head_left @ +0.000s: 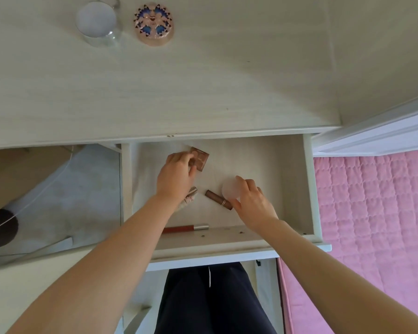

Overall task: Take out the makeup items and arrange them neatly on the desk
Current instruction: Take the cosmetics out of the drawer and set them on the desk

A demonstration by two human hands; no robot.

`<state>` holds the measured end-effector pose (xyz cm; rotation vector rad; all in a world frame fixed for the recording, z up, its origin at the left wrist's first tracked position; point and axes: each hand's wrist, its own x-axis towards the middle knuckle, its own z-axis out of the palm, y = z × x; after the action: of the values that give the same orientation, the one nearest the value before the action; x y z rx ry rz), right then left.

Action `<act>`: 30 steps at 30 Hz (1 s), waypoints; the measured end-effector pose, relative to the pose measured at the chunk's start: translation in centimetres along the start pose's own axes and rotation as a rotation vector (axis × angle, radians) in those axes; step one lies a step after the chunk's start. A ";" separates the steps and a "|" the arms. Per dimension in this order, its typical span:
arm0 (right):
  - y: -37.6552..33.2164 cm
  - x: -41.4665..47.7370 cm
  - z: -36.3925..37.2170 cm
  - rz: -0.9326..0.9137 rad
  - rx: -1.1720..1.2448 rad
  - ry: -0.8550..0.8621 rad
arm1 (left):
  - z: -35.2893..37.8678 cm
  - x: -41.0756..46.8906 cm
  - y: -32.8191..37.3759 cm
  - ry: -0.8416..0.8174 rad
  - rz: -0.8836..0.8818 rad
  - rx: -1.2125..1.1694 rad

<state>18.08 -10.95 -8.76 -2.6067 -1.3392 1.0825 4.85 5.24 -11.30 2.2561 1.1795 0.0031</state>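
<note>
Open drawer [309, 184], left hand [176, 177] pinching brown square compact [201, 161], right hand [253, 201] gripping frosted round jar [229, 189], bronze lipstick [216, 198] beside it.

Single head-worn wide-angle view, tilted steeply down over the person's own arms.

The camera sits close above the open pale wooden drawer [263, 165]. Both forearms reach up from the bottom edge, placing the left hand [176, 177] and right hand [253, 203] near the centre. Beyond the hands the pale wood-grain counter [203, 92] runs to the top edge. Right of the right hand, a pink quilted bed cover [372, 213] fills the side, and straight edges curve there.
</note>
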 end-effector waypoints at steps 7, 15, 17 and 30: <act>0.2 2.3 1.6 0.141 0.115 -0.008 | 2.7 2.3 -0.5 -0.085 -0.125 0.084; -0.1 3.0 2.6 0.231 0.179 0.036 | 3.7 3.2 0.5 -0.017 -0.232 0.106; -0.2 2.9 2.7 0.216 0.179 0.042 | 3.9 3.1 0.8 0.011 -0.220 0.063; -0.9 2.1 2.9 0.124 0.313 0.049 | 3.6 0.4 1.4 0.048 -0.206 -0.197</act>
<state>16.59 -9.68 -11.90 -2.4896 -0.9215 1.1297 7.08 3.18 -13.71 1.9664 1.3695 0.0897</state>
